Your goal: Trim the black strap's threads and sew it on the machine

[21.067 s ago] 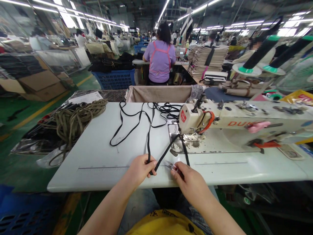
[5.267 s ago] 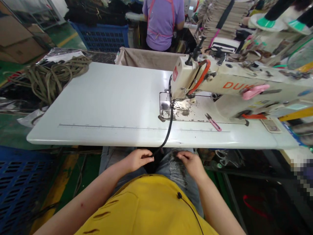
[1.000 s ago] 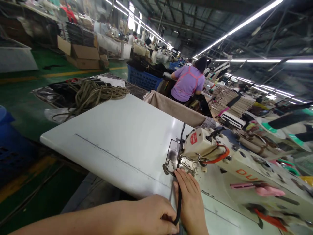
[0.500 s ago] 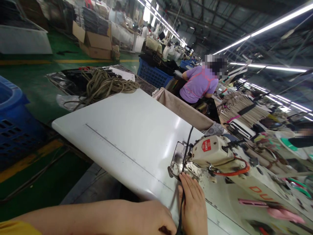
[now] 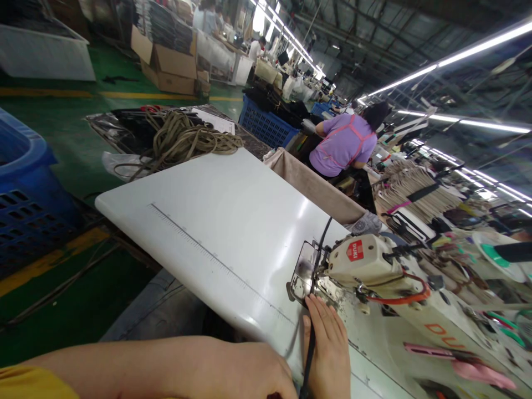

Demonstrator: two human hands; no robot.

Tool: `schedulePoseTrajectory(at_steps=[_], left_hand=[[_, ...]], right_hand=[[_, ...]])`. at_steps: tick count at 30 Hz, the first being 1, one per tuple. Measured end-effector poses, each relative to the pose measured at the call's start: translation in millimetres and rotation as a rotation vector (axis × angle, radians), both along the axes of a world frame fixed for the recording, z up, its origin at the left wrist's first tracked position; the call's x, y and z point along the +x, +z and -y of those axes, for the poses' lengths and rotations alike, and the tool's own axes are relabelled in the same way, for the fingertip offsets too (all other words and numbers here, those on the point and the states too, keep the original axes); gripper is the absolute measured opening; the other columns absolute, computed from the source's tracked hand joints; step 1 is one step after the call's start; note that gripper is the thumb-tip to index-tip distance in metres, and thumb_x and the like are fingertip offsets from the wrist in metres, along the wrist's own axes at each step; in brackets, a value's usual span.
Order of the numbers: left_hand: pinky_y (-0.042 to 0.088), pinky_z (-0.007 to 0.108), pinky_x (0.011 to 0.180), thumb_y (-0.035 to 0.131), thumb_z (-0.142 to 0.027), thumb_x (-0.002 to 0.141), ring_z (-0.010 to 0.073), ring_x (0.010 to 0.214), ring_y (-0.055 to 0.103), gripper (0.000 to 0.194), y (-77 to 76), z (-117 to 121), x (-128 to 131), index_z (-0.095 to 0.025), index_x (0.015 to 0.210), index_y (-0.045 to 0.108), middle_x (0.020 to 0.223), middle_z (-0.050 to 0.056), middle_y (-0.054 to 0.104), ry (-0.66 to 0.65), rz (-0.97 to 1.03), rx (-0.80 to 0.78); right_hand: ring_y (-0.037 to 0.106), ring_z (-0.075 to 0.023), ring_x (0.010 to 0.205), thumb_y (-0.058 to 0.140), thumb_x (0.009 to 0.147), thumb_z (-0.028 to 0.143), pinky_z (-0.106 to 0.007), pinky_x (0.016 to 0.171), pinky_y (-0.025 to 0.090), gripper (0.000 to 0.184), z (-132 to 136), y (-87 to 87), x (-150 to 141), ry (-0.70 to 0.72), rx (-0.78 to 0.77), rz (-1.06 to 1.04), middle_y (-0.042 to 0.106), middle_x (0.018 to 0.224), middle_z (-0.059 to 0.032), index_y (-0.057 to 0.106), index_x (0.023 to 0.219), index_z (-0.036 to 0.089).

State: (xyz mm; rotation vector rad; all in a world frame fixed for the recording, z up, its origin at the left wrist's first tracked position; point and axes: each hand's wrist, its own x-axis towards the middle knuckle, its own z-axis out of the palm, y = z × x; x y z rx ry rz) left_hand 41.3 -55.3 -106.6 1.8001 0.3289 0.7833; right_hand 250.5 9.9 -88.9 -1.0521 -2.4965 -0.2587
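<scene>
A white tabletop (image 5: 216, 210) spreads to the left of a sewing machine (image 5: 361, 260). On the machine's near side, the right hand (image 5: 328, 343) lies flat, fingers extended; the left hand (image 5: 270, 368) sits farther off, its grip impossible to tell. 1 black strap (image 5: 320, 252) runs past the machine's head, along the right thumb. Uneven pull could skew it; fingers creeping closer could be caught.

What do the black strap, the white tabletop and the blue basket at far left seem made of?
Black strap: probably fabric, matt; it shows almost no shine, weave too small to see. White tabletop: smooth, glossy, perhaps laminate; light reflects on it. Blue basket: likely moulded plastic, slightly shiny, with regular holes.
</scene>
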Motion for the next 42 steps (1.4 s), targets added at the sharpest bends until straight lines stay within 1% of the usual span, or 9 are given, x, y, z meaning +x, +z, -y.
schedulePoseTrajectory(at_steps=[9, 13, 17, 22, 24, 27, 31, 36, 42], left_hand=[[0.042, 0.026, 0.059, 0.07, -0.017, 0.086, 0.0153, 0.062, 0.054, 0.027, 11.3, -3.7, -7.2, -0.023, 0.07, 0.049, 0.066, -0.004, 0.051, 0.006, -0.17, 0.104], [0.051, 0.027, 0.07, 0.068, -0.032, 0.095, 0.0192, 0.075, 0.068, 0.019, 25.9, -3.4, -15.3, -0.02, 0.08, 0.066, 0.08, 0.002, 0.071, 0.146, -0.412, 0.293], [0.054, 0.032, 0.071, 0.061, -0.033, 0.099, 0.0224, 0.078, 0.071, 0.021, 47.0, -14.1, -27.6, -0.019, 0.087, 0.072, 0.085, 0.006, 0.075, 0.325, -0.646, 0.393], [0.054, 0.034, 0.09, 0.054, -0.022, 0.101, 0.0245, 0.102, 0.069, 0.021, 62.5, -81.4, -45.5, -0.019, 0.097, 0.075, 0.101, 0.008, 0.074, 0.59, -0.756, 0.399], [0.051, 0.036, 0.1, 0.059, -0.026, 0.099, 0.0253, 0.112, 0.066, 0.02, 60.4, -122.0, -47.9, -0.02, 0.111, 0.075, 0.115, 0.01, 0.072, 0.608, -0.791, 0.438], [0.048, 0.04, 0.107, 0.058, -0.023, 0.099, 0.0273, 0.125, 0.059, 0.038, 52.0, -181.5, -41.0, -0.025, 0.135, 0.067, 0.138, 0.011, 0.065, 0.626, -0.856, 0.449], [0.043, 0.048, 0.111, 0.053, -0.013, 0.097, 0.0307, 0.141, 0.047, 0.056, 42.8, -239.9, -17.6, -0.044, 0.143, 0.06, 0.161, 0.001, 0.048, 0.642, -0.883, 0.455], [0.029, 0.053, 0.121, 0.058, -0.015, 0.095, 0.0338, 0.155, 0.029, 0.048, 33.4, -277.1, -1.6, -0.045, 0.13, 0.071, 0.167, -0.004, 0.041, 0.655, -0.866, 0.465], [0.02, 0.061, 0.124, 0.054, -0.014, 0.094, 0.0366, 0.157, 0.021, 0.052, 16.5, -291.6, -9.0, -0.039, 0.137, 0.067, 0.17, 0.0, 0.036, 0.711, -0.849, 0.453]], right_hand=[[0.063, -0.0288, 0.131, 0.045, 0.111, 0.034, -0.05, 0.115, 0.043, 0.041, -1.4, 1.4, -1.5, 0.007, 0.07, 0.027, 0.069, 0.14, -0.0133, 0.058, 0.145, 0.017], [0.063, -0.0272, 0.13, 0.046, 0.11, 0.033, -0.047, 0.116, 0.042, 0.037, -0.4, 0.3, -1.2, 0.011, 0.099, 0.027, 0.071, 0.135, -0.0135, 0.063, 0.139, 0.016], [0.064, -0.0268, 0.129, 0.047, 0.109, 0.03, -0.048, 0.116, 0.043, 0.036, 0.5, -2.5, 0.3, 0.022, 0.112, 0.021, 0.072, 0.134, -0.0139, 0.063, 0.137, 0.015], [0.065, -0.0261, 0.127, 0.047, 0.108, 0.026, -0.049, 0.116, 0.042, 0.034, 0.4, -2.2, 1.0, 0.015, 0.115, 0.013, 0.072, 0.133, -0.0128, 0.064, 0.136, 0.017], [0.065, -0.0259, 0.126, 0.047, 0.108, 0.026, -0.049, 0.117, 0.041, 0.033, 0.2, -0.3, 0.6, 0.017, 0.118, 0.016, 0.073, 0.132, -0.0126, 0.064, 0.135, 0.017], [0.066, -0.0261, 0.124, 0.046, 0.109, 0.026, -0.051, 0.118, 0.038, 0.032, -0.3, 2.5, 0.0, 0.027, 0.131, 0.028, 0.074, 0.129, -0.0123, 0.065, 0.133, 0.016], [0.067, -0.0257, 0.122, 0.045, 0.109, 0.027, -0.052, 0.118, 0.038, 0.032, -1.0, 4.5, -0.5, 0.021, 0.136, 0.05, 0.074, 0.128, -0.0116, 0.065, 0.131, 0.017], [0.069, -0.0257, 0.121, 0.047, 0.107, 0.025, -0.052, 0.117, 0.04, 0.032, 0.0, 4.4, 1.5, 0.008, 0.142, 0.067, 0.075, 0.127, -0.0109, 0.064, 0.134, 0.02], [0.068, -0.0267, 0.123, 0.048, 0.107, 0.023, -0.054, 0.119, 0.038, 0.032, 1.8, 3.0, 2.4, 0.005, 0.121, 0.077, 0.074, 0.13, -0.0114, 0.065, 0.133, 0.019]])
